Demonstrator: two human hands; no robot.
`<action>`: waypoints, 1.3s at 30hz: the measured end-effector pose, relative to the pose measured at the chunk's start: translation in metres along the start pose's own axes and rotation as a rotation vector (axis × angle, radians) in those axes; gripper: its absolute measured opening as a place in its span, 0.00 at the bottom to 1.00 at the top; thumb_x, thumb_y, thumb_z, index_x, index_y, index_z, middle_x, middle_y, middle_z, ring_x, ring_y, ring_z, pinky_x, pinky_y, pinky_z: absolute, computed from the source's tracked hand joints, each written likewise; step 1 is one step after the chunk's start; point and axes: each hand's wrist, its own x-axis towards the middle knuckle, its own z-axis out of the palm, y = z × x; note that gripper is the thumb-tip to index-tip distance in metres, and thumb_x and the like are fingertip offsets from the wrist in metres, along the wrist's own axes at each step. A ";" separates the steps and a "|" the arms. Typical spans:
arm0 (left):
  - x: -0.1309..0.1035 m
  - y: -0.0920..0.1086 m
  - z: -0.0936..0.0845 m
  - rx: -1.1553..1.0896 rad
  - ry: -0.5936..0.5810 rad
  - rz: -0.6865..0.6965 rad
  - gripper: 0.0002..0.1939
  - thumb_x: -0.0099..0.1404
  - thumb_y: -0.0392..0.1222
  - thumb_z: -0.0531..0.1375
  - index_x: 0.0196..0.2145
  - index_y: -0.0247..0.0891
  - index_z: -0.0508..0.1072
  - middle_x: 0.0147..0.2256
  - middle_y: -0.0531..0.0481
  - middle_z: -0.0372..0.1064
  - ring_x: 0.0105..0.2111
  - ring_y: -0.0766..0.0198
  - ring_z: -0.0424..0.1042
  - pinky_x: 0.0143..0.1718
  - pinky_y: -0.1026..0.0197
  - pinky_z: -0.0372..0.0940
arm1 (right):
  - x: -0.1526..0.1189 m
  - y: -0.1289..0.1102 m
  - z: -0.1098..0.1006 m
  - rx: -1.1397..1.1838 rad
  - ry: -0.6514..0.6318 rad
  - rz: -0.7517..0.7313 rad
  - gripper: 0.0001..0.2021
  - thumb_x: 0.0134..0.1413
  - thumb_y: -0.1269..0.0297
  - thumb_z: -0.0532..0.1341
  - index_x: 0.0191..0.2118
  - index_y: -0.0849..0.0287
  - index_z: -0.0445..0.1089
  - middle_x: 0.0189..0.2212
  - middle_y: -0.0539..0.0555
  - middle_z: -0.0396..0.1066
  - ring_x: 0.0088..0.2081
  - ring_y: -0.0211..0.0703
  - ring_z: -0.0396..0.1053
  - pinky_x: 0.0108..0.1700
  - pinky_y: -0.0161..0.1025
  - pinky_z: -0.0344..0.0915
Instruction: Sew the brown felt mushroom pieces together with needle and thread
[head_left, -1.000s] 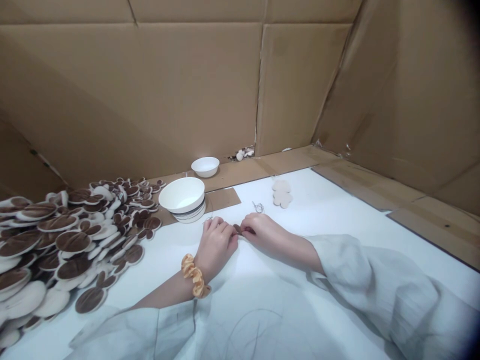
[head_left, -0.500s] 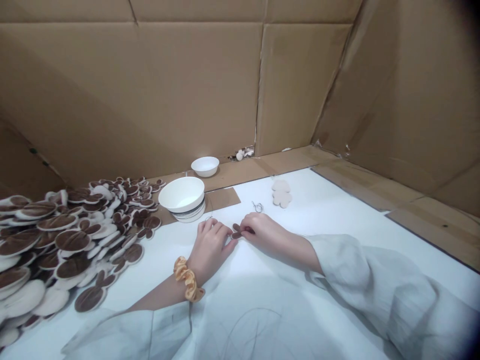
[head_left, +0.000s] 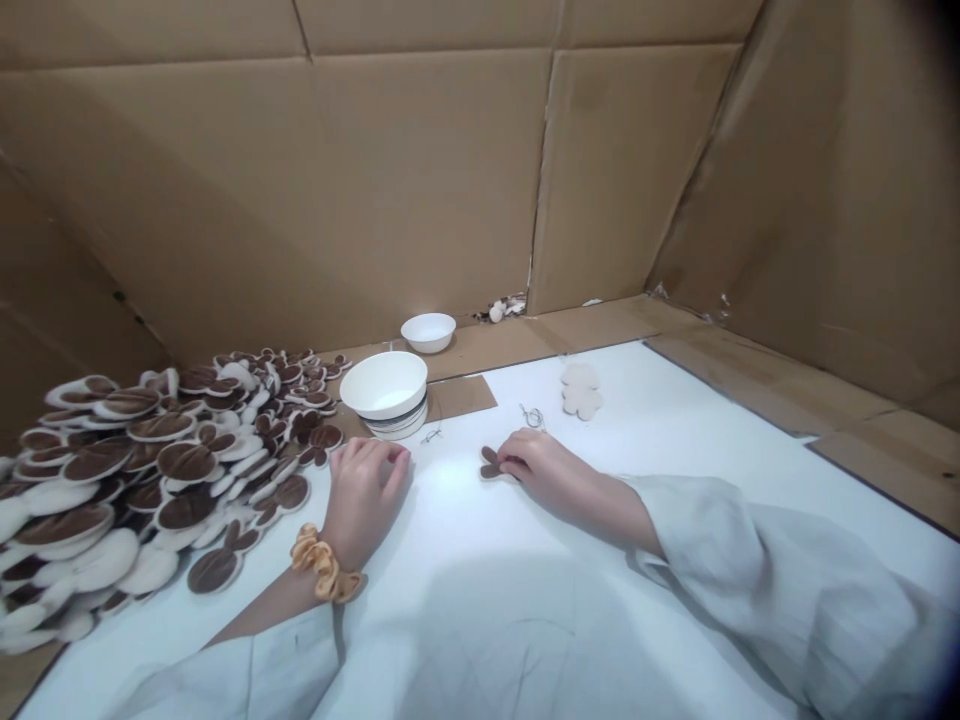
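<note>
My right hand pinches one end of a small brown fabric piece with a pale edge and rounded lobes on the white table top. Apart from it, my left hand rests on the table just in front of the larger white bowl. Its fingers are bent forward and the thumb stands away, with nothing visible between them. A yellow scrunchie circles the left wrist. Dark thread lies in a tangle beyond my right hand, and a finer bit of thread lies beside the bowl.
At the left is a large heap of brown and white padded pieces, some with ear-like lobes. A smaller white bowl stands behind the larger one. Pale flower-shaped pieces lie at the back right. Cardboard walls enclose the table.
My left hand has drawn away leftward from the fabric piece, its thumb now apart from it. My right hand still holds the piece. The view has shifted slightly.
</note>
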 end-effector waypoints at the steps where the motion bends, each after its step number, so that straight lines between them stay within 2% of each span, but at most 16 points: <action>1: 0.000 -0.001 0.000 0.006 -0.010 -0.009 0.09 0.62 0.41 0.53 0.28 0.39 0.70 0.30 0.50 0.72 0.35 0.57 0.64 0.40 0.53 0.52 | -0.001 0.000 0.001 -0.002 0.003 0.004 0.14 0.57 0.73 0.50 0.28 0.63 0.70 0.30 0.56 0.69 0.32 0.39 0.64 0.36 0.35 0.60; 7: 0.012 0.006 0.017 0.089 -0.158 -0.009 0.10 0.62 0.42 0.54 0.37 0.36 0.71 0.34 0.46 0.72 0.37 0.55 0.67 0.40 0.53 0.56 | -0.006 0.000 0.003 -0.015 -0.009 -0.007 0.14 0.59 0.70 0.48 0.31 0.63 0.71 0.32 0.58 0.69 0.35 0.41 0.65 0.38 0.37 0.61; 14: 0.029 0.016 0.036 0.151 -0.138 -0.006 0.09 0.61 0.35 0.52 0.28 0.36 0.71 0.31 0.43 0.70 0.36 0.54 0.68 0.38 0.54 0.58 | -0.006 -0.003 0.002 -0.012 -0.039 -0.005 0.15 0.60 0.71 0.47 0.33 0.64 0.71 0.32 0.59 0.69 0.37 0.43 0.65 0.41 0.40 0.62; 22: 0.013 0.016 0.019 0.067 -0.065 -0.073 0.09 0.62 0.37 0.50 0.30 0.37 0.69 0.30 0.47 0.70 0.35 0.58 0.68 0.39 0.56 0.59 | -0.005 0.005 0.006 0.025 0.031 0.008 0.12 0.57 0.72 0.50 0.29 0.62 0.70 0.31 0.57 0.70 0.34 0.41 0.66 0.37 0.37 0.61; 27: 0.001 0.019 0.010 -0.083 -0.048 -0.180 0.08 0.62 0.38 0.51 0.28 0.37 0.69 0.28 0.49 0.70 0.32 0.60 0.66 0.36 0.58 0.59 | 0.001 0.005 0.001 0.115 -0.029 0.097 0.11 0.55 0.72 0.51 0.28 0.61 0.69 0.29 0.53 0.71 0.32 0.39 0.67 0.33 0.34 0.59; 39: -0.016 0.020 -0.002 -0.232 -0.036 -0.299 0.10 0.60 0.41 0.53 0.24 0.37 0.68 0.25 0.51 0.69 0.29 0.63 0.64 0.33 0.61 0.57 | -0.005 0.003 0.007 -0.001 0.008 -0.002 0.11 0.57 0.66 0.52 0.31 0.59 0.71 0.32 0.54 0.69 0.36 0.41 0.65 0.39 0.38 0.60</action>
